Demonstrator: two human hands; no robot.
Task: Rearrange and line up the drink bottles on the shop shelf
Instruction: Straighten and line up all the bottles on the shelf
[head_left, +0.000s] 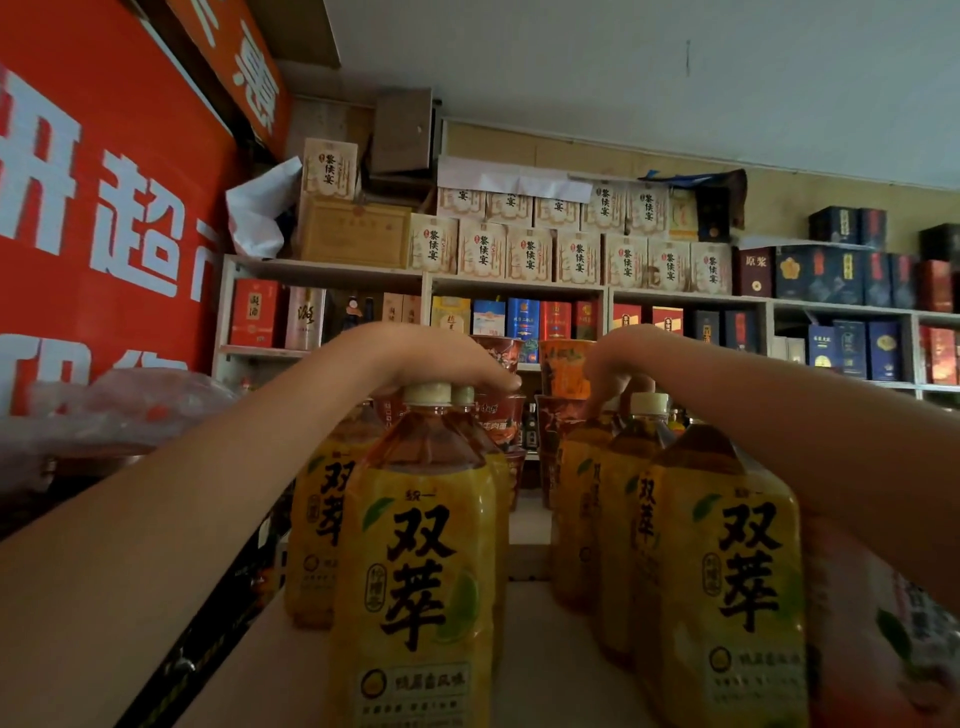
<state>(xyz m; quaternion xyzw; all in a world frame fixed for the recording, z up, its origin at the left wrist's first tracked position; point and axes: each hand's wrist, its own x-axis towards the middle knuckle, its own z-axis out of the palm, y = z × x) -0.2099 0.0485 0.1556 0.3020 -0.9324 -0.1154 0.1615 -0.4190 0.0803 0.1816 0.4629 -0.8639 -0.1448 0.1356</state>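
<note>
A bare strip of shelf (545, 649) runs between the left bottles (415, 545) and the right bottles (722, 561). A hand fits in there. At the back, stacked noodle cups (498, 421) block the way. Each side's bottles stand packed close.

bottles (415, 561): 6 in view, 3 left group, 3 right group | left hand (415, 358): 1 | right hand (618, 358): 1

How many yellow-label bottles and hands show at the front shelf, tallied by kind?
Left-group yellow bottles: 3
Right-group yellow bottles: 3
Left hand: 1
Right hand: 1
Total: 8
</note>
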